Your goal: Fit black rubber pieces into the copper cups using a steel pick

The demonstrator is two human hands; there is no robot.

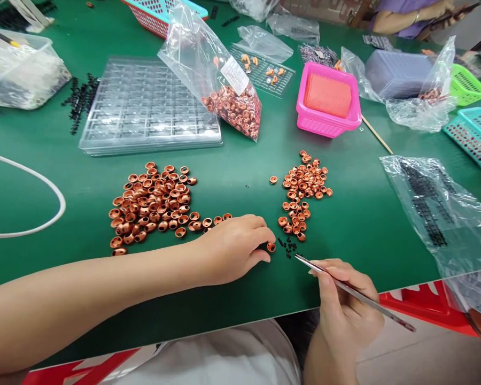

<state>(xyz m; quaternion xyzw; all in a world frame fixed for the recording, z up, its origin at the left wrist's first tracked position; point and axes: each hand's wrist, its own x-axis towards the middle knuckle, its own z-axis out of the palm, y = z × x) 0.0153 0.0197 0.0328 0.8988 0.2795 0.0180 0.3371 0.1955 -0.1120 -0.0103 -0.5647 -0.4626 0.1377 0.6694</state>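
The left hand [234,248] is flanking a copper-coloured cup [271,247] at its three o'clock, whether gripping unclear. Seeming light, hard and slick, the cup is probably favouring a rim hold. Tiny black pieces [289,247] are lying at its three o'clock; metal tweezers [361,295], clamped in the right hand [348,302], are pointing their long axis toward ten o'clock.

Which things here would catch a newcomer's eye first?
The larger pile of copper-coloured cups, left of centre on the green tabletop, with a smaller pile to its right. Beyond the smaller pile, the bright pink basket stands out. Nearer the front edge, the right hand holds metal tweezers by tiny black pieces.
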